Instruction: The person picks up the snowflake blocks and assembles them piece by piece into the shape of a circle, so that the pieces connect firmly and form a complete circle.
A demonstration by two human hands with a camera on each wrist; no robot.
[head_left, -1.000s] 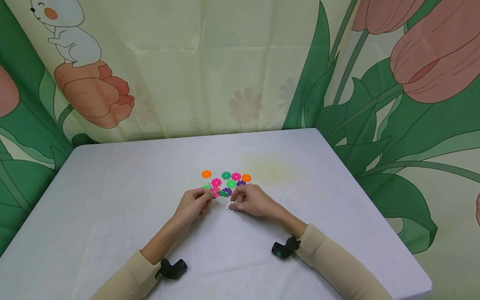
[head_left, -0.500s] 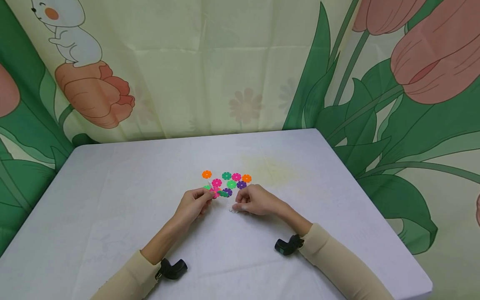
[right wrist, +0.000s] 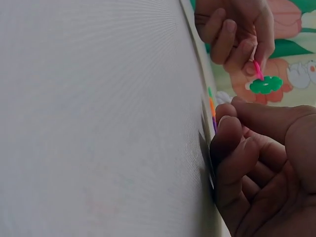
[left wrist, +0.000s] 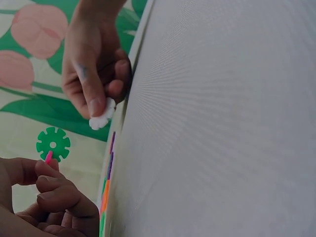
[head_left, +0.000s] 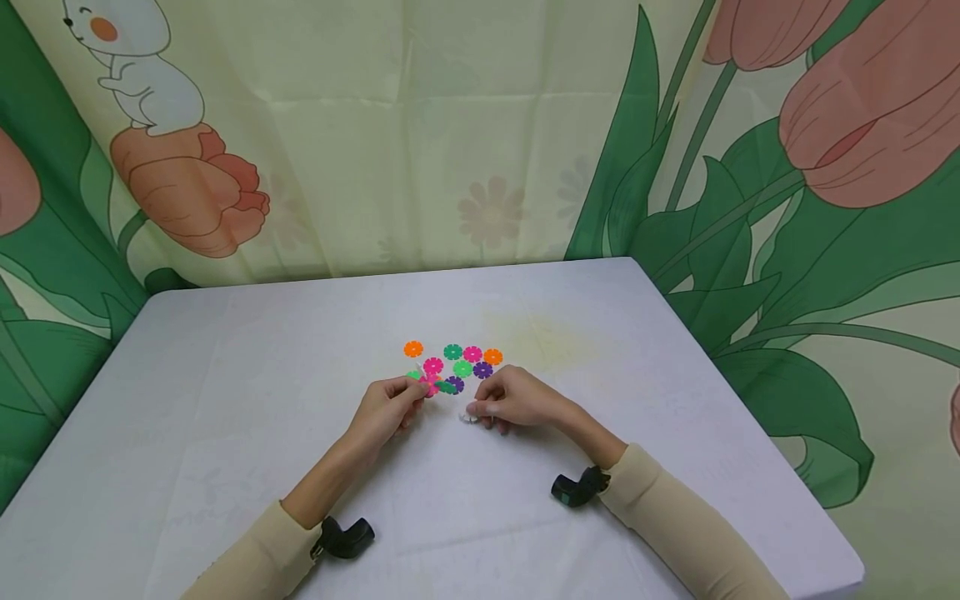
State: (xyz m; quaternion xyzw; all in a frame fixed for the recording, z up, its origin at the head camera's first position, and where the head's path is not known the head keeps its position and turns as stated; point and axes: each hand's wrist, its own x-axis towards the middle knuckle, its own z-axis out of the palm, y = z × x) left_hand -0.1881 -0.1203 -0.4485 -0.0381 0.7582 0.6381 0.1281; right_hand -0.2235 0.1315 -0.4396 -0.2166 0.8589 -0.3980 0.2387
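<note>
Between thumb and fingers, my left hand (head_left: 386,410) pinches a pink snowflake disc (left wrist: 49,156). A green snowflake disc (left wrist: 61,143) is slotted onto it at an angle, outside the fingertips. My right hand (head_left: 517,398) holds a white snowflake disc (left wrist: 102,117) by its edge, thumb on top, with part of the disc hidden by the fingers. In the head view this white disc (head_left: 468,417) appears just over the near side of the table, apart from the green one. Both hands stay close over the tabletop, facing each other.
Behind the hands, several loose snowflake discs lie on the white table (head_left: 225,400), among them an orange disc (head_left: 413,349), a purple disc (head_left: 483,370) and a light green disc (head_left: 462,367). A printed curtain (head_left: 450,125) hangs past the far edge.
My right hand has shifted slightly right with the white disc, which has turned from showing its face to nearly edge-on. The left hand and its joined discs have kept their place.
</note>
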